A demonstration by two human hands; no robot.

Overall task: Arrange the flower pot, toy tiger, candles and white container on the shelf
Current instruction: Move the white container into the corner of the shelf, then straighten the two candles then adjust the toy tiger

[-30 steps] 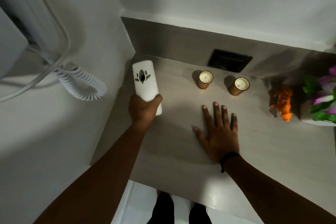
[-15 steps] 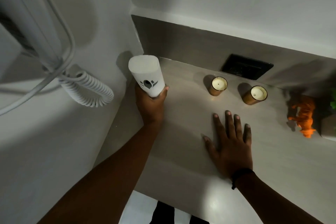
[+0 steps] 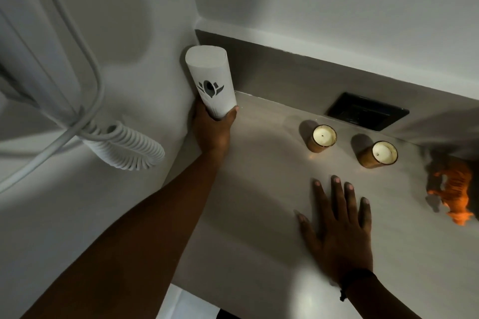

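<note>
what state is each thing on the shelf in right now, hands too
white container: upright, gripped at its base
left hand: shut around the container
right hand: open, flat on the shelf
left candle: upright, unlit
right candle: upright, unlit
toy tiger: on the shelf, blurred

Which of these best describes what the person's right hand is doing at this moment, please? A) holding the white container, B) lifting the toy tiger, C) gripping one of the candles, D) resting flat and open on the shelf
D: the right hand lies palm-down with fingers spread on the shelf, in front of the candles, while the left hand grips the white container.
</note>
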